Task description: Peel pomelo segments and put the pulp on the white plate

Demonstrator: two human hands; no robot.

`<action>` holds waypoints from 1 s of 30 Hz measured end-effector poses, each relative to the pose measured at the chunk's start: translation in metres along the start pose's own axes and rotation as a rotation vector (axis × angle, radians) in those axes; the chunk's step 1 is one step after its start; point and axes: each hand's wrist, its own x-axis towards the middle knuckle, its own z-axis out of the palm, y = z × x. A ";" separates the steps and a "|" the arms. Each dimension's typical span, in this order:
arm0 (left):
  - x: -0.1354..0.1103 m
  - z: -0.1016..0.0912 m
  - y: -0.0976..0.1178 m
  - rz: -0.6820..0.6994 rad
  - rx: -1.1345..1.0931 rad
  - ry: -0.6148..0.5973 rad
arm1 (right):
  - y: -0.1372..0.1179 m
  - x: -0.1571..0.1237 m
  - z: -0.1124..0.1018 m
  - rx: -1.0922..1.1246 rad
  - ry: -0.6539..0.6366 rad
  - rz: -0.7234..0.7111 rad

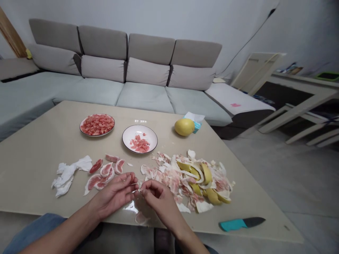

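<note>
My left hand (116, 194) and my right hand (156, 199) meet over the near edge of the beige table (39, 148), fingertips pinched together on a small pink pomelo piece (133, 177). Several pink pomelo segments (104, 173) lie just left of my left hand. A heap of pith and yellow peel (196, 180) spreads to the right of my right hand. Beyond stand a white bowl (140, 138) with a few pink bits and a plate (97, 124) heaped with pink flesh.
A whole yellow pomelo (184, 127) sits by a tissue pack (195, 121) at the far right of the table. A teal-handled knife (241, 223) lies at the near right edge. Crumpled white tissue (69, 173) lies left. A grey sofa (127, 70) stands behind.
</note>
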 end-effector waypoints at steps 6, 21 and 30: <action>0.000 0.000 0.001 0.033 0.044 0.072 | 0.000 0.002 -0.007 -0.021 0.011 -0.023; -0.002 -0.001 -0.007 0.106 0.609 -0.040 | 0.002 0.004 -0.007 -0.101 0.006 -0.058; -0.004 0.001 0.003 0.087 0.457 0.073 | -0.003 0.007 -0.034 -0.686 0.117 -0.233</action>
